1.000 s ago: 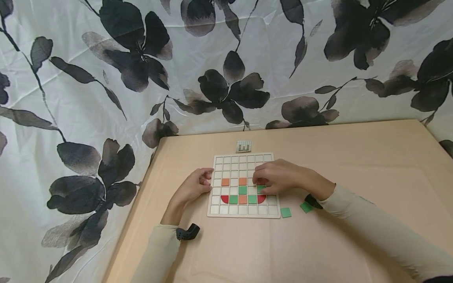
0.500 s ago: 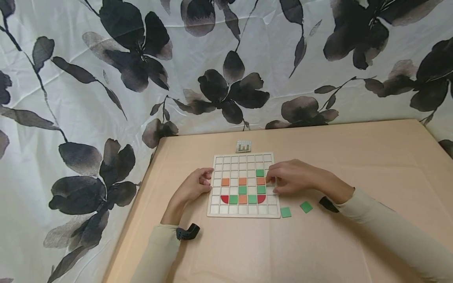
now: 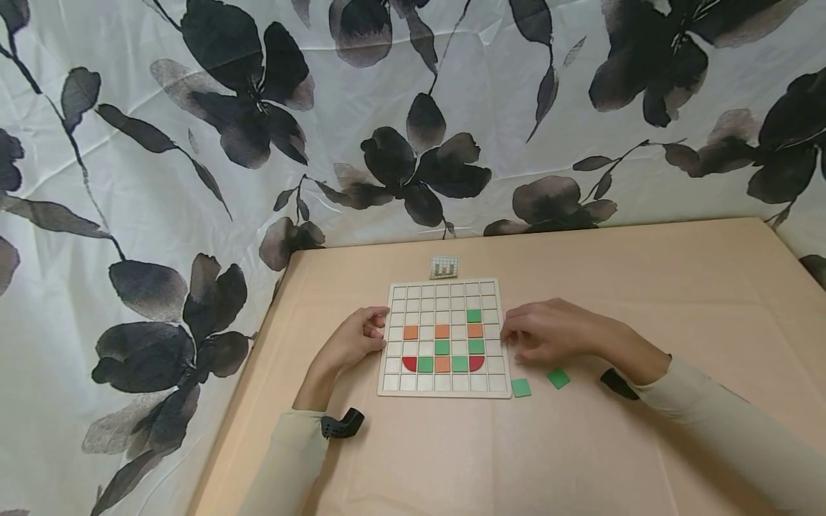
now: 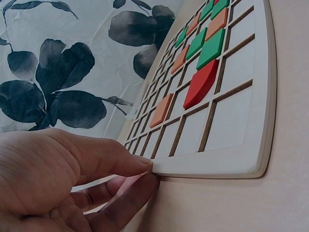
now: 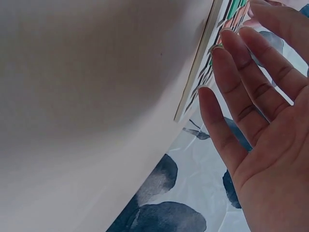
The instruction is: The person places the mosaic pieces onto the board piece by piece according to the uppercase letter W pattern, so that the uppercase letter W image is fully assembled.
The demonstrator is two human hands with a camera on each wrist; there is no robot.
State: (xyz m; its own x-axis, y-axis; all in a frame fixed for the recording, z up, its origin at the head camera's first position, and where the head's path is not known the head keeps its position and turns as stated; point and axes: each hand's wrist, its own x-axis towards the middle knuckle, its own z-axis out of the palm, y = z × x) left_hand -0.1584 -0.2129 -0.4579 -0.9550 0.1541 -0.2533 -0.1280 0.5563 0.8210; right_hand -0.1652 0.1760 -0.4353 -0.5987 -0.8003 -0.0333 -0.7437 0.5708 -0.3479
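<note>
A white square grid board lies flat on the table, with several green, orange and red tiles set in its cells. My left hand holds the board's left edge; the left wrist view shows the thumb on the rim and fingers just below it. Two red tiles with a rounded corner, one of them the left red tile, are in a lower row. Beside the board's right edge, my right hand hovers with relaxed fingers and nothing in them. Two loose green squares, the nearer green tile and the farther green tile, lie below that hand.
A small pattern card lies behind the board. The wooden table meets a hanging floral cloth at its back and left edges. Dark wrist bands sit on the sleeves.
My right hand has drawn back rightward off the board, uncovering the right-hand column of green, orange and red tiles. My left hand has stayed at the board's left edge.
</note>
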